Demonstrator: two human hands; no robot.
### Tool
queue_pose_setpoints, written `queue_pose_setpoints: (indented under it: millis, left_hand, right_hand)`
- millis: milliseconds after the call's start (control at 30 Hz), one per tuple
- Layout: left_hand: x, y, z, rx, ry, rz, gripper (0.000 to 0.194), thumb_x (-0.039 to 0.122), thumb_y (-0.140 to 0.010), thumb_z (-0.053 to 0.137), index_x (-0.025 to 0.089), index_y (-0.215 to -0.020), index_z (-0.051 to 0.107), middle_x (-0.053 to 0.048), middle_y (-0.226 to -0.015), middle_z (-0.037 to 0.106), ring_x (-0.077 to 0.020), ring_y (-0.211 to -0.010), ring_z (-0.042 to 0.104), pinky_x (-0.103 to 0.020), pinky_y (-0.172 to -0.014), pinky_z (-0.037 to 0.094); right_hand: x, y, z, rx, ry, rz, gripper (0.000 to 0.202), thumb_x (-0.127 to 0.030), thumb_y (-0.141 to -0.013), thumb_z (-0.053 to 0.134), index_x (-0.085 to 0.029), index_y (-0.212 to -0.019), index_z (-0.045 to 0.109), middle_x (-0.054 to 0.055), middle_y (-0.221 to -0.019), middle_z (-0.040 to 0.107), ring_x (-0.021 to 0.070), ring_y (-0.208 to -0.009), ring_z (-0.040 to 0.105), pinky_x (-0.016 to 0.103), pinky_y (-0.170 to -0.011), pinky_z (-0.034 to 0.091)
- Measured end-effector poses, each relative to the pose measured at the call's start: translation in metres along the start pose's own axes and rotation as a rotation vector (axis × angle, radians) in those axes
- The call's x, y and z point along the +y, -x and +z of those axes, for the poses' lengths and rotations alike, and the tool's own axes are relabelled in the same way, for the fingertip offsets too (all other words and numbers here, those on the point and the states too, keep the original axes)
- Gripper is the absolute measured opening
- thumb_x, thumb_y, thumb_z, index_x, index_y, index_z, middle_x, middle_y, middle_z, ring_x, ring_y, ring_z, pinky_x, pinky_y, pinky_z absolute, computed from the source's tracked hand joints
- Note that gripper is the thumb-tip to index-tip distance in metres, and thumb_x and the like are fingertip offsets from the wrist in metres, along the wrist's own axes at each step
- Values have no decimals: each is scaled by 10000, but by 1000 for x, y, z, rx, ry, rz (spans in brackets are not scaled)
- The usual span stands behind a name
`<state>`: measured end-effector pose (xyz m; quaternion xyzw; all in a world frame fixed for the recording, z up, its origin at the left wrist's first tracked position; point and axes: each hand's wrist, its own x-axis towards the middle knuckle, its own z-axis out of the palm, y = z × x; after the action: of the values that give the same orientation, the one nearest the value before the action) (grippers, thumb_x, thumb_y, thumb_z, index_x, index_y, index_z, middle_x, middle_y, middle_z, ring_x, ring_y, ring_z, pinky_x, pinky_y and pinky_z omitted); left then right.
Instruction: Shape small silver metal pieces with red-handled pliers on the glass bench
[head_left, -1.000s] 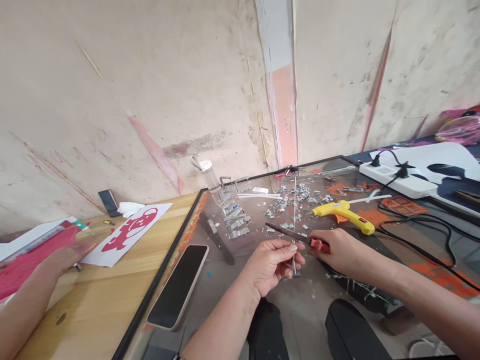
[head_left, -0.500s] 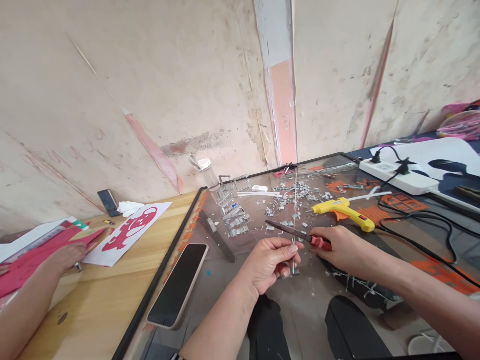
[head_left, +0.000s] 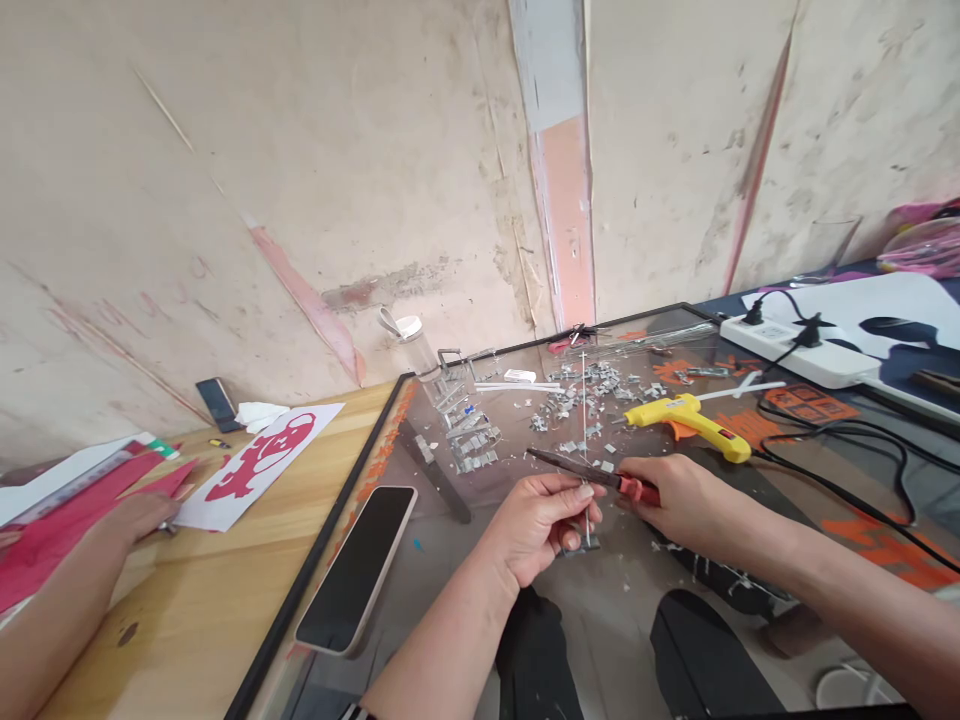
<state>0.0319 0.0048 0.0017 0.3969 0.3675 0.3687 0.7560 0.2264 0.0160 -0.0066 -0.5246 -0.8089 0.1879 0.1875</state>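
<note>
Pinched between the thumb and fingers of my left hand is a thin, pale wire that stands nearly upright. Its lower end reaches down past the fingers to a small grey piece. My right hand is closed on the red handles of a pair of pliers, whose long dark jaws point left and lie across the wire just above my left fingers. Behind the hands, many small grey metal pieces lie scattered on the glass tabletop.
A yellow glue gun lies at the right, near a white power strip and black cables. At the left are a phone and a clear bottle. Another person's hand touches red paper.
The wire and pliers have shifted slightly left, and the wire's top has dipped a little. At the left, the other person's hand has moved slightly right with the red paper.
</note>
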Motion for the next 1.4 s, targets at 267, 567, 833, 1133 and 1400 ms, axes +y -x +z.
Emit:
queue_pose_setpoints:
  millis: [267, 567, 833, 1133, 1400]
  left_hand:
    - [2, 1, -1, -16, -26, 10, 279, 308, -611, 776, 103, -786, 707, -35, -596, 594, -66, -514, 501, -173, -393, 249]
    - [3, 3, 3, 51, -13, 49, 284, 306, -589, 788, 105, -767, 699, -27, -580, 589, -58, -491, 478, -171, -394, 252]
    - [2, 2, 4, 85, -12, 69, 247, 285, -599, 776, 107, -741, 683, -20, -556, 574, -55, -469, 452, -174, -391, 242]
    - [2, 3, 11, 223, -219, 234, 216, 315, -643, 723, 113, -682, 656, -4, -545, 571, -31, -401, 359, -200, -400, 232]
    - [2, 2, 6, 144, -86, 142, 236, 308, -612, 757, 121, -685, 633, -5, -557, 562, -33, -428, 369, -190, -402, 178]
  right_hand:
    - [-3, 0, -2, -33, -50, 6, 192, -330, -782, 446, -221, -627, 413, -39, -545, 435, 110, -512, 325, 234, -507, 288]
    - [-7, 2, -7, -44, -102, 39, 185, -332, -769, 466, -213, -629, 443, -40, -548, 443, 110, -528, 329, 238, -508, 301]
    - [-8, 0, -6, -34, -111, 35, 175, -313, -760, 474, -215, -618, 444, -42, -539, 446, 110, -518, 355, 235, -501, 296]
    - [-8, -1, -7, -72, -165, 64, 171, -327, -734, 495, -192, -630, 478, -39, -542, 469, 97, -519, 342, 228, -494, 300]
    - [-12, -1, -8, -103, -182, 81, 158, -340, -708, 512, -199, -659, 458, -33, -585, 483, 114, -554, 392, 246, -530, 323]
